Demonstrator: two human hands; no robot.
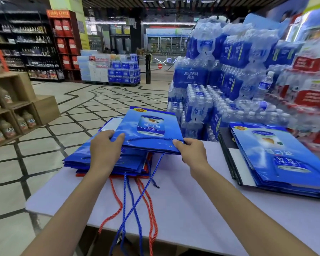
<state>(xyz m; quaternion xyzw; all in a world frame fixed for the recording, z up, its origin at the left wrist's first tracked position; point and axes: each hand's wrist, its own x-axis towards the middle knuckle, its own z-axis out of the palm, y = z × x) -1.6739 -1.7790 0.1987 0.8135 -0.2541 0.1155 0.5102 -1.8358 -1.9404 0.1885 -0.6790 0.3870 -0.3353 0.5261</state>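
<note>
**Step in hand: taking the top bag off the supply stack.**

The left hand [104, 145] and the right hand [192, 151] each grip one near corner of a flat, glossy blue paper carrier bag [148, 126] printed with a can. On both hands the thumb lies on top and the fingers are curled under the edge. The bag's own blue cord handle [150, 139] lies across its near edge between the two hands.

The carrier bag is held with its near edge raised above the left-hand stack [78, 159] of similar folded blue and red bags, at the left of the pale lilac tabletop [183, 200]. Whether its far edge rests on that stack cannot be told. Loose red and blue cords [135, 206] from the stack trail toward the near edge of the tabletop.

A second, squared-up right-hand stack [277, 159] of the same blue bags lies well apart on the right. Shrink-wrapped packs of bottled water [220, 80] stand behind it.

**Next move, as judged:**

1. Lift the carrier bag fully clear, keeping both grips level so that it stays flat.
2. Check that no trailing cord is snagged.
3. Carry it either to the right-hand stack or to the bare tabletop between the stacks, whichever the work requires.
4. Align the edges before release.
</note>
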